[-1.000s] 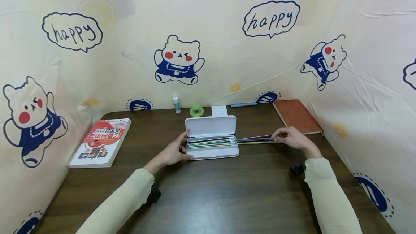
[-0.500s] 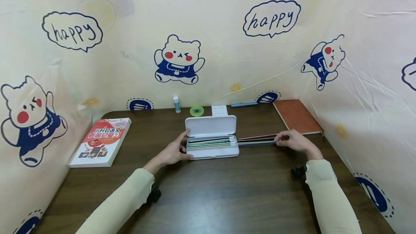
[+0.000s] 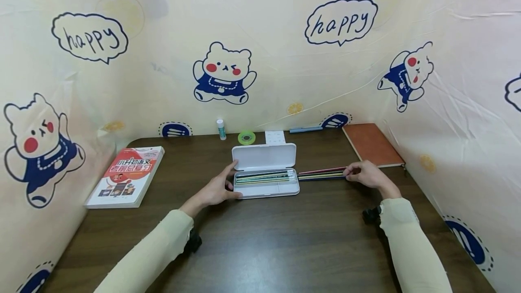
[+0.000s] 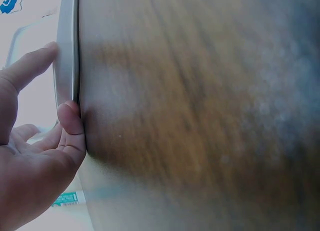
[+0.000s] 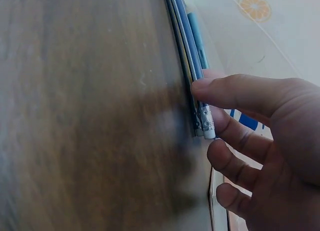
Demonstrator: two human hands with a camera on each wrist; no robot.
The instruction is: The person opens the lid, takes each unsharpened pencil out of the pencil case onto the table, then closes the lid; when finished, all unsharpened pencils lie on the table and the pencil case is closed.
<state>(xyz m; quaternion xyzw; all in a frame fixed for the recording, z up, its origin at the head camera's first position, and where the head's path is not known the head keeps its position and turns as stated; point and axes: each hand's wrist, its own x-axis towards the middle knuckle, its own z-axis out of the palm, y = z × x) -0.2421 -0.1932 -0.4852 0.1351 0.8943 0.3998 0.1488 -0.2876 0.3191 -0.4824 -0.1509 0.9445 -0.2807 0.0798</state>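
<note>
A white pencil case (image 3: 287, 190) lies with its lid (image 3: 264, 157) raised at the middle of the desk, several pencils (image 3: 260, 178) in its back part. My left hand (image 3: 213, 191) grips the case's left end, thumb at the front corner and a finger at the back; the left wrist view shows fingertips against the case wall (image 4: 65, 66). With thumb and fingers, my right hand (image 3: 368, 176) pinches a bunch of pencils (image 3: 321, 174) near their eraser ends. These pencils (image 5: 186, 36) point left, their far ends right at the case's right edge.
Along the back stand or lie a glue stick (image 3: 221, 129), green tape (image 3: 246, 138), a white card (image 3: 275, 137) and a blue pen (image 3: 305, 129). A thick book (image 3: 126, 177) lies left, a brown notebook (image 3: 374, 144) right, behind my right hand.
My right hand has shifted slightly to the right, and the pencils in it have turned or spread, showing yellow and red ones more clearly. The left hand and the case stay in place.
</note>
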